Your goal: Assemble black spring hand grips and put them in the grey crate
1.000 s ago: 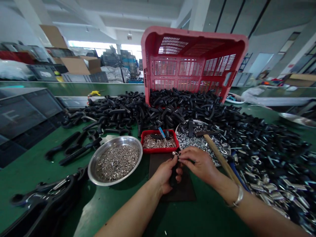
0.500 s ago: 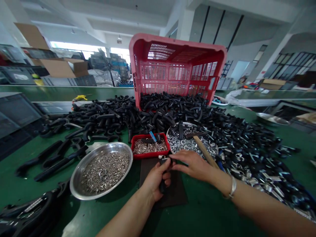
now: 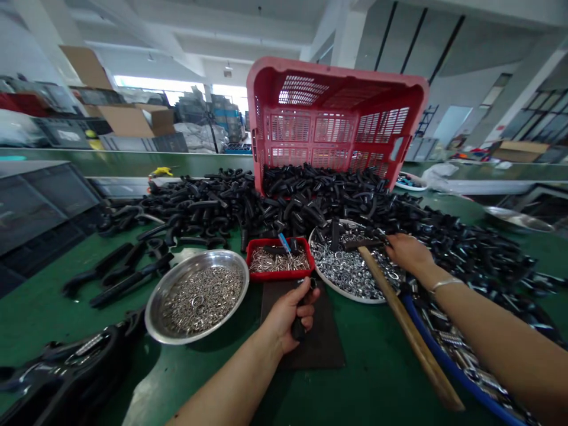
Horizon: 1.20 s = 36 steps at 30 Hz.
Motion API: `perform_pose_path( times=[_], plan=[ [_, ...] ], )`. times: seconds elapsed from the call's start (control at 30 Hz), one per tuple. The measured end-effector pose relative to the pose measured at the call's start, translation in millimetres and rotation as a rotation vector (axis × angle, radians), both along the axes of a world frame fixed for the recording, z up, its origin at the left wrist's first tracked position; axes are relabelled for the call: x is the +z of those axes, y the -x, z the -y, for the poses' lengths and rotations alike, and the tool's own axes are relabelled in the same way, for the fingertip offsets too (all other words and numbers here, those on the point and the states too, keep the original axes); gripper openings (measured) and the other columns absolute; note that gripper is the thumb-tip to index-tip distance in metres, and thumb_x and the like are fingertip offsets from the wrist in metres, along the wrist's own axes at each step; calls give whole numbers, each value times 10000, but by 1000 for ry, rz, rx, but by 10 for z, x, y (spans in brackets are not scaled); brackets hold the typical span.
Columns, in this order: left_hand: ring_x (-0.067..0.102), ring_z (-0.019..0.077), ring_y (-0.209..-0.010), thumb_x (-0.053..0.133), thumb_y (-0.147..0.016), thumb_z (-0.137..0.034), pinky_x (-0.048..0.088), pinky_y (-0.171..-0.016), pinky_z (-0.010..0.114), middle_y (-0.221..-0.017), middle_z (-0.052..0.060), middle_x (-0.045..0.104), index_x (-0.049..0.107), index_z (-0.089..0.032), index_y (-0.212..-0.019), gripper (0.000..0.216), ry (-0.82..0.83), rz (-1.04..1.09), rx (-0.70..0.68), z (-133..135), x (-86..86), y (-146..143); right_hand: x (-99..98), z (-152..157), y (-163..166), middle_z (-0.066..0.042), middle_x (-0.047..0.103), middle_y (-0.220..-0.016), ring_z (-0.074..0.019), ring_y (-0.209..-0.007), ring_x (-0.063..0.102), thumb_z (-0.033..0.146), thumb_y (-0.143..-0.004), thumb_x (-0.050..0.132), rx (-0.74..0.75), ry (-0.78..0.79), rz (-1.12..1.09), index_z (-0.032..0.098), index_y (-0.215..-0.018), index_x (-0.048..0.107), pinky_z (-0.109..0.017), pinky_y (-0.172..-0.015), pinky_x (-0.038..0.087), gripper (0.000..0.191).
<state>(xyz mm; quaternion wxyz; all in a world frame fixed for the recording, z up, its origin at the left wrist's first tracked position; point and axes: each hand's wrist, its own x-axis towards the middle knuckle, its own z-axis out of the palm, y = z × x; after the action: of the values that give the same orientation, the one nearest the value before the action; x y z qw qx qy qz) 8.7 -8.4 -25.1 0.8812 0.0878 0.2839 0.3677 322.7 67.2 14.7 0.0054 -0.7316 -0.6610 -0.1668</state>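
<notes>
The left hand (image 3: pixel 290 310) grips one black handle (image 3: pixel 299 327), fingers wrapped round it, holding it upright over the dark mat (image 3: pixel 310 331) on the green table (image 3: pixel 355 390); a small metal piece shows at the handle's top, by the thumb. The step looks like fitting hardware to this handle: it is held ready while the right hand (image 3: pixel 408 251) reaches out to the far edge of the right dish (image 3: pixel 350 269), fingers curled down among black parts; whether they pinch anything I cannot tell. The next move, I judge, calls for a small fastener picked cleanly and brought back to the handle's top without the handle tilting. One wooden-shafted hammer (image 3: pixel 399 313) lies across the right dish. Counted: two steel dishes, the left dish (image 3: pixel 197 296) of rings and the right of washers, one small red tray (image 3: pixel 279 260) between them, one red crate (image 3: pixel 332 118) tipped on its side behind, and a pile (image 3: pixel 222 201) of black handles past counting.
</notes>
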Motion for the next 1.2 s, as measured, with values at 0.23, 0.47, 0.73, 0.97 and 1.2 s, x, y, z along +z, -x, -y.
perform_pose_path(
  times=[0.23, 0.47, 0.73, 0.97, 1.2],
  plan=[
    [277, -28, -347, 542, -810, -322, 207, -314, 95, -663, -18, 540, 525, -113, -776, 212, -35, 74, -55, -26, -25, 24, 202, 706, 856, -52, 653, -822, -164, -621, 610, 408, -771, 512, 329, -172, -719, 188, -977, 597, -288, -558, 495, 313],
    [262, -11, -368, 585, -772, -342, 195, -339, 105, -620, -30, 501, 534, -127, -806, 223, -170, 100, -111, 22, -69, 52, 106, 1037, 1708, -69, 650, -837, -154, -708, 617, 247, -800, 501, 677, -196, -719, 179, -927, 616, -283, -577, 522, 184],
    [276, 37, -357, 477, -644, -698, 226, -381, 173, -431, -56, 384, 524, -136, -684, 566, -657, -21, -18, -18, -126, 170, 43, 1380, 1887, -131, 630, -991, -212, -916, 570, 90, -792, 475, 1005, -494, -197, 101, -1085, 569, -338, -724, 519, 309],
    [316, 33, -427, 540, -606, -679, 244, -400, 176, -631, -15, 472, 528, -142, -711, 547, -848, 38, -16, -15, -169, 205, -130, 1479, 1871, -105, 633, -1009, -223, -935, 562, 134, -742, 596, 969, -576, -189, 125, -1124, 552, -333, -735, 519, 384],
    [312, 31, -416, 561, -609, -657, 270, -420, 169, -603, -33, 472, 529, -162, -776, 523, -684, 84, 50, 31, -146, 109, -35, 1356, 1989, -101, 632, -918, -178, -877, 583, 109, -771, 557, 871, -620, -413, 125, -1053, 563, -305, -727, 511, 283]
  ],
)
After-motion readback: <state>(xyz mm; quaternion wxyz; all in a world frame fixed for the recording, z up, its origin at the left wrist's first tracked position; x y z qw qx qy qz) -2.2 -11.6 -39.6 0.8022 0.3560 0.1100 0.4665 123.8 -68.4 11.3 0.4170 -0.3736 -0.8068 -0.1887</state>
